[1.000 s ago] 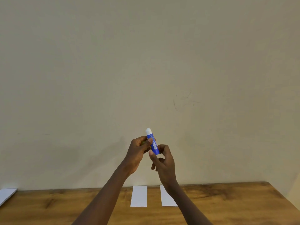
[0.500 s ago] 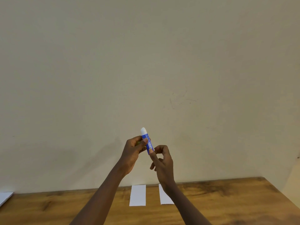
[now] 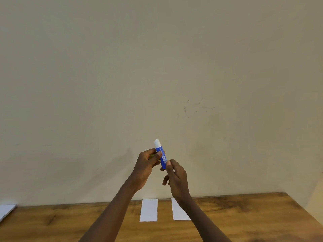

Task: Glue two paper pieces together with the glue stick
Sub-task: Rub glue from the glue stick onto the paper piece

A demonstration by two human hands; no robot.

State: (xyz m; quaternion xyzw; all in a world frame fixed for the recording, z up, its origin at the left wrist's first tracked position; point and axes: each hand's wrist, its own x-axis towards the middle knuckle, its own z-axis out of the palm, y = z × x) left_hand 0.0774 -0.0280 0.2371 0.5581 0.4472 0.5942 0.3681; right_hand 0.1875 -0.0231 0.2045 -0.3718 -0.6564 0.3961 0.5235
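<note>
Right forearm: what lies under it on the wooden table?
A white rectangular paper strip lies flat on the brown wooden table. The right forearm covers its right edge and far corner, so its full shape is hidden.

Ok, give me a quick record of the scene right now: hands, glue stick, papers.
left hand: holds the glue stick around its middle, above the table
right hand: pinches the stick's lower end
glue stick: blue, white end up, near upright
paper pieces: left piece and right piece lie flat on the table, side by side, apart
other: white sheet at the table's far left edge
</note>
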